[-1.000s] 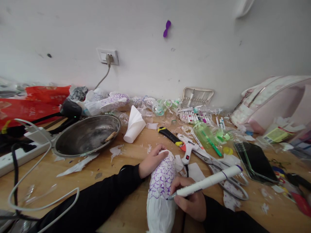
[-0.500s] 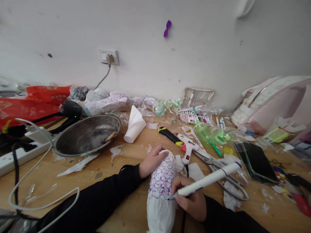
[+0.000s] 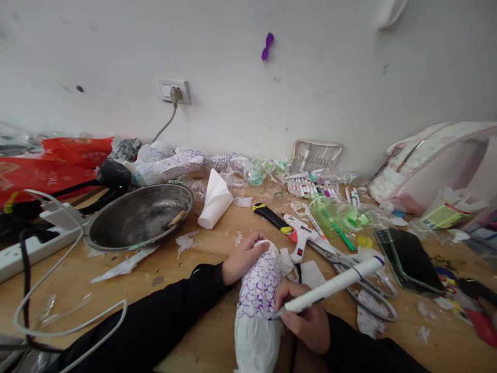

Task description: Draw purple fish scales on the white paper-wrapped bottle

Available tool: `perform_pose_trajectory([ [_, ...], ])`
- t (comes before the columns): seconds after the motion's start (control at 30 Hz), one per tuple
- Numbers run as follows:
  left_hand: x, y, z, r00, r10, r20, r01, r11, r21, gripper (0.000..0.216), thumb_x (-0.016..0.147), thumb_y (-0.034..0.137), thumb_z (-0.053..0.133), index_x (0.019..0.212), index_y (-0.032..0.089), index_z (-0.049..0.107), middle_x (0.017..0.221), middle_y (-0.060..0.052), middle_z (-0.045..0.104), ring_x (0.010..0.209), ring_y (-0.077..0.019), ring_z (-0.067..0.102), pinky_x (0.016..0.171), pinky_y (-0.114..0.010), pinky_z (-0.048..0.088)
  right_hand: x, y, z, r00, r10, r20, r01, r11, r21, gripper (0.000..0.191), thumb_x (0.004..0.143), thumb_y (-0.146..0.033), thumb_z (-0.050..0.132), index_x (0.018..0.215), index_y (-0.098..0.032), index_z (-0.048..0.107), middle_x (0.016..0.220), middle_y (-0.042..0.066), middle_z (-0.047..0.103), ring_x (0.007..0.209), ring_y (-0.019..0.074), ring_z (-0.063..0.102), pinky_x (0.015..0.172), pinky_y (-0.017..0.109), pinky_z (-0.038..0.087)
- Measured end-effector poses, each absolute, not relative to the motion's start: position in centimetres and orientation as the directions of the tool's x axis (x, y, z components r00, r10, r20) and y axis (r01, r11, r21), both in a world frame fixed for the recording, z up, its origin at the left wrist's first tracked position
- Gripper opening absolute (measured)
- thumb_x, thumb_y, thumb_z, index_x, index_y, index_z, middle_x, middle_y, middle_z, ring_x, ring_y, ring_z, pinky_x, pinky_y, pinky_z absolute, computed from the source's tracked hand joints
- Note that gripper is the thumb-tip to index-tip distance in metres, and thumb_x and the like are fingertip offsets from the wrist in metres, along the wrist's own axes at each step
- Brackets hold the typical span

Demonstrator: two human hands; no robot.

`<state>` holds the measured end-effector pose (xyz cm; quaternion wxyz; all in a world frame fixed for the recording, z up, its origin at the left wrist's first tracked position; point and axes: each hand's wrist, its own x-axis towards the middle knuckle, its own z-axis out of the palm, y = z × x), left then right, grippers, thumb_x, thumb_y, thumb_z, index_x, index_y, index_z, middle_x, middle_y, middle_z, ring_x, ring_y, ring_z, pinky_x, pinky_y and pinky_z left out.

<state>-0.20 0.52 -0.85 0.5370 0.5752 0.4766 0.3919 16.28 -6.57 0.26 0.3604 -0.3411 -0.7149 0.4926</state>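
Observation:
A long white paper-covered form [image 3: 256, 331] lies lengthwise in front of me, its far half drawn over with purple fish-scale lines and its near part plain white. My left hand [image 3: 244, 257] is closed around its far end, thumb on top and fingers over the far side. In my right hand [image 3: 305, 316] a thick white marker [image 3: 337, 284] is pinched close to its tip, slanting up to the right toward its purple-ringed end. The marker's tip touches the right side of the form, at the lower edge of the scale pattern.
A glue gun [image 3: 300, 248], scissors [image 3: 349, 269] and a utility knife [image 3: 273, 218] lie beyond my right hand. A metal basin [image 3: 116, 243] stands left, near a power strip [image 3: 39, 254]. Phone [image 3: 411, 259], markers [image 3: 310, 186], plastic scraps and a pink bag [image 3: 435, 171] fill the right.
The marker's tip has shifted slightly up and right along the form, and its far end has tipped a little. My left hand and the form look unmoved.

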Motion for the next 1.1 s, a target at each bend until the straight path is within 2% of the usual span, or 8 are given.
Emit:
perform_pose_trajectory([
  [0.33, -0.18, 0.43, -0.49, 0.239, 0.969, -0.060, 0.143, 0.026, 0.989, 0.013, 0.078, 0.032, 0.046, 0.078, 0.019, 0.047, 0.071, 0.003, 0.046, 0.072, -0.0140, 0.043, 0.073, -0.028, 0.038, 16.35, -6.73, 0.01, -0.506, 0.851, 0.139, 0.071, 0.202, -0.977, 0.015, 0.073, -0.033, 0.049, 0.067, -0.020, 0.047, 0.052, -0.006, 0.039, 0.042, 0.0076, 0.035, 0.039, 0.019, 0.027],
  [0.63, -0.15, 0.35, -0.57, 0.236, 0.970, -0.061, 0.121, 0.033, 0.992, 0.015, 0.076, 0.035, 0.047, 0.077, 0.019, 0.047, 0.070, 0.003, 0.045, 0.071, -0.0143, 0.043, 0.073, -0.028, 0.038, 16.30, -6.62, -0.32, -0.489, 0.861, 0.140, 0.059, 0.193, -0.979, 0.019, 0.074, -0.037, 0.050, 0.067, -0.020, 0.046, 0.052, -0.006, 0.040, 0.041, 0.0076, 0.035, 0.039, 0.020, 0.027],
  [1.1, -0.08, 0.30, -0.51, 0.251, 0.965, -0.077, 0.084, 0.058, 0.995, 0.024, 0.074, 0.042, 0.050, 0.077, 0.019, 0.045, 0.070, 0.003, 0.043, 0.069, -0.0131, 0.039, 0.068, -0.027, 0.035, 16.11, -6.62, -0.38, -0.459, 0.880, 0.123, 0.002, 0.139, -0.990, 0.015, 0.072, -0.032, 0.051, 0.065, -0.019, 0.046, 0.050, -0.006, 0.039, 0.039, 0.0073, 0.035, 0.037, 0.019, 0.025],
])
